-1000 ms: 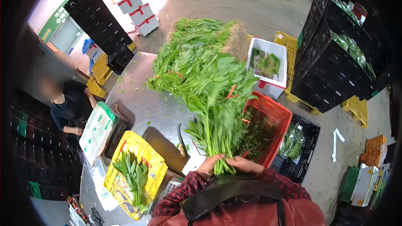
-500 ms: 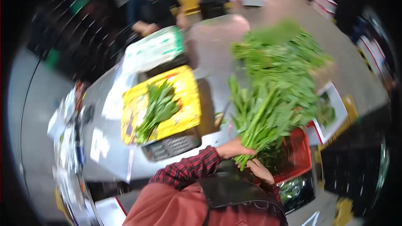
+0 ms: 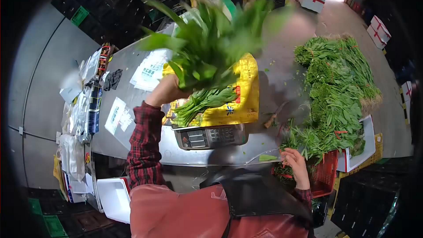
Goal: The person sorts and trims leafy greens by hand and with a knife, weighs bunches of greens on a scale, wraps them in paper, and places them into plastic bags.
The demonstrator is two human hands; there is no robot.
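Observation:
My left hand (image 3: 169,90) is closed around the lower end of a leafy green bunch (image 3: 211,39), lifted over the scale and blurred by motion. Beneath it, a smaller bunch of greens (image 3: 205,102) lies on the yellow bag (image 3: 246,92) that covers the scale (image 3: 211,136). Near the table's front edge, above the red crate (image 3: 325,174), is my right hand (image 3: 294,163), its fingers curled close to some loose stems; whether it grips any is unclear. A large pile of greens (image 3: 337,101) lies to the right.
A knife (image 3: 271,120) lies on the metal table (image 3: 198,156). Paper labels (image 3: 118,117) and plastic bags (image 3: 72,150) are at the left. A white foam box (image 3: 115,198) stands low at the left, another (image 3: 363,145) at the right. A person stands across the table, partly hidden.
The view has swung left. My left hand has carried the bunch up and left from beside the pile to above the yellow bag. My right hand has separated from it, staying near the red crate.

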